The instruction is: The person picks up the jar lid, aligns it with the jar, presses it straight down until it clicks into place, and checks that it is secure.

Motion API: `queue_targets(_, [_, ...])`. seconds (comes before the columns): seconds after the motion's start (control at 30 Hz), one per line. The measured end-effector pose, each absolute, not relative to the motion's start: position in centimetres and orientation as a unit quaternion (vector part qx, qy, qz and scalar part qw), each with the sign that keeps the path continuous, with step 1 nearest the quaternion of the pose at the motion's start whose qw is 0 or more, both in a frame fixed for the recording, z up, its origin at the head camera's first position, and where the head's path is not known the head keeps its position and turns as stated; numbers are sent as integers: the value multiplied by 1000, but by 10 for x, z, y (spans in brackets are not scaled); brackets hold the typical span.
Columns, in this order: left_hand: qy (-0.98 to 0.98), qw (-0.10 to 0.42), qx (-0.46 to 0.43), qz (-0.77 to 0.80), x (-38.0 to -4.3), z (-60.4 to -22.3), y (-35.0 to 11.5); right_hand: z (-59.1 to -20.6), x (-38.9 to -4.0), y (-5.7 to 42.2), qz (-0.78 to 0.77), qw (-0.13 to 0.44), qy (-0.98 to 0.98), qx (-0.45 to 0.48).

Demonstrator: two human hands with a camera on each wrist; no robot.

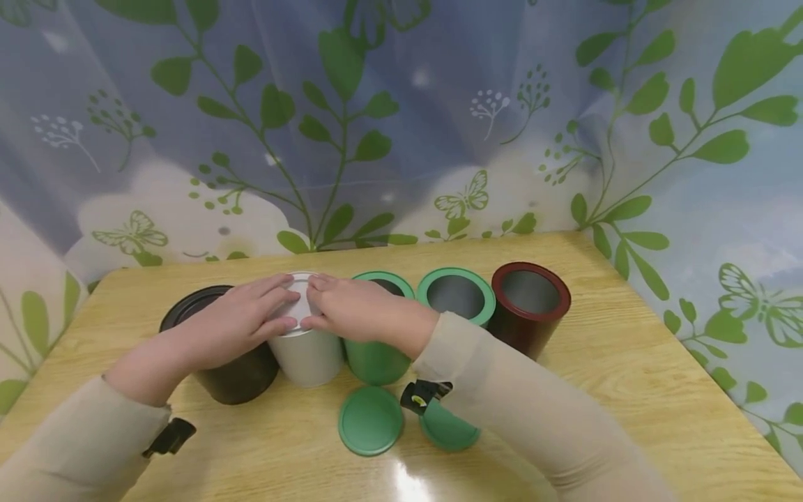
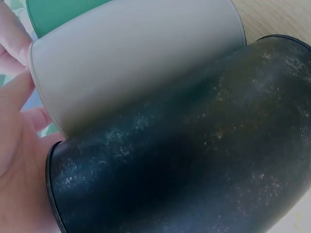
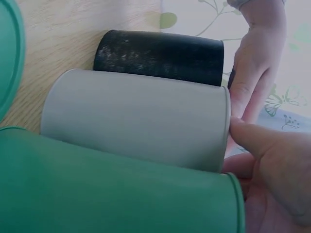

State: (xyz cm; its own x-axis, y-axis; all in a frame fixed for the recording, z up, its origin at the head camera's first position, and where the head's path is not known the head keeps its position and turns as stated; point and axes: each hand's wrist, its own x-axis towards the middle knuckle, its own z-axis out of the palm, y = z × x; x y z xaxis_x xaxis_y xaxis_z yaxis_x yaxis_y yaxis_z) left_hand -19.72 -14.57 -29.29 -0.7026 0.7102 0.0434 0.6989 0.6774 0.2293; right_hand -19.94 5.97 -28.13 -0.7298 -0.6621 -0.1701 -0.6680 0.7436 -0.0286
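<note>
A white canister (image 1: pixel 310 359) stands upright in a row of canisters, with a pale lid (image 1: pixel 303 307) on its top. My left hand (image 1: pixel 241 317) rests on the left side of that lid, its fingers extended and its thumb by the near rim. From the right, my right hand (image 1: pixel 360 310) lies on the same lid, fingertips on top and thumb (image 3: pixel 248 133) at the rim. The black canister (image 2: pixel 170 160) stands directly left of the white one, below my left hand. A green canister (image 3: pixel 112 189) stands to its right, partly covered by my right hand.
Further right stand a second green canister (image 1: pixel 461 277) and a dark red canister (image 1: pixel 527 335), both without lids. Two green lids lie on the wooden table (image 1: pixel 633 348): one round lid (image 1: pixel 370 422) and another lid (image 1: pixel 448 429) partly under my right sleeve. A leaf-patterned curtain (image 1: pixel 401 139) hangs behind.
</note>
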Motion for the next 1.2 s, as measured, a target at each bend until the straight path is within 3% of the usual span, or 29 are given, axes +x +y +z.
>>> queue_targets(0.27, [923, 81, 359, 110, -193, -294, -144, -278, -201, 54, 19, 102, 933, -345])
queue_targets(0.77, [923, 88, 352, 128, -193, -295, -143, -279, -199, 49, 41, 113, 938, -324])
queue_targets(0.97, [927, 68, 356, 100, -194, -290, -142, -287, -191, 49, 89, 102, 934, -332])
queue_targets(1.2, [921, 94, 346, 150, -193, -290, -140, -293, -187, 51, 85, 87, 939, -321])
